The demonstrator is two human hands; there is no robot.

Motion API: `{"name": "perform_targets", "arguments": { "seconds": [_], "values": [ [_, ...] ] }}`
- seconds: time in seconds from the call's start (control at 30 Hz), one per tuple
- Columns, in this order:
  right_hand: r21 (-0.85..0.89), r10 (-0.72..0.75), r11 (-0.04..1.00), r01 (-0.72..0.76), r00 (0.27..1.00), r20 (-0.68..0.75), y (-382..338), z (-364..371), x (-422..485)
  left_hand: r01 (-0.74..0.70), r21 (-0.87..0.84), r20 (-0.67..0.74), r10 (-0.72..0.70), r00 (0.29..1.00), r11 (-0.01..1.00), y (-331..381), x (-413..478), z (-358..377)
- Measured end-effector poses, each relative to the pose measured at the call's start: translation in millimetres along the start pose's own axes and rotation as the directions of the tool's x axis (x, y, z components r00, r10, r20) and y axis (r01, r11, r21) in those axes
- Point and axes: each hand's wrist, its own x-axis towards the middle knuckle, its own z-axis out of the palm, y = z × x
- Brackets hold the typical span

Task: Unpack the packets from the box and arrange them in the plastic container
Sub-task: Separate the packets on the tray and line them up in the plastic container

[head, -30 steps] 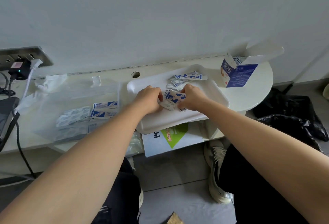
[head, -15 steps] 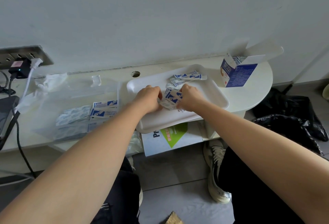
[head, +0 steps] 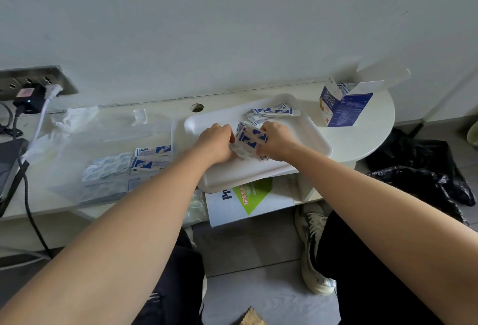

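Both my left grip (head: 216, 141) and right grip (head: 278, 141) clamped on 1 bundle of plaster packets (head: 249, 138), over white tray (head: 307, 130) on counter (head: 362, 138). Open box (head: 344, 110) at tray's 2 o'clock; clear plastic container (head: 72, 169) at 9 o'clock.

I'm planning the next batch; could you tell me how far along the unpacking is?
Done: some packets lie in the clear container. In hand: the left hand and right hand grip a bundle over the tray. Left: loose packets on the tray, more inside the open box.

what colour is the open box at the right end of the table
Blue and white, with an orange-and-cream patch on its left face; the box shows best in the head view.
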Motion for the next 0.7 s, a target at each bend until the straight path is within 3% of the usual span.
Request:
{"name": "perform_targets", "arguments": {
  "seconds": [0.13,0.3,0.47,0.7],
  "values": [
    [-0.075,-0.106,0.993,0.096,0.984,-0.141,8,-20,-3,0.015,-0.034,-0.042,-0.017,0.999,0.999,0,1,0],
    [-0.256,-0.194,0.953,0.163,0.976,-0.102,29,-24,-16,-0.134,-0.095,-0.097,0.124,0.987,0.986,17,-6,-4],
    [-0.194,-0.172,0.967,0.162,0.985,-0.033,45,-23,-23,-0.174,0.003,-0.013,0.174,0.985,0.985,34,-5,7],
    [-0.070,-0.111,0.992,0.108,0.993,-0.030,58,-26,-20,-0.203,-0.037,-0.087,0.199,0.976,0.978,40,-2,7]
  ]
}}
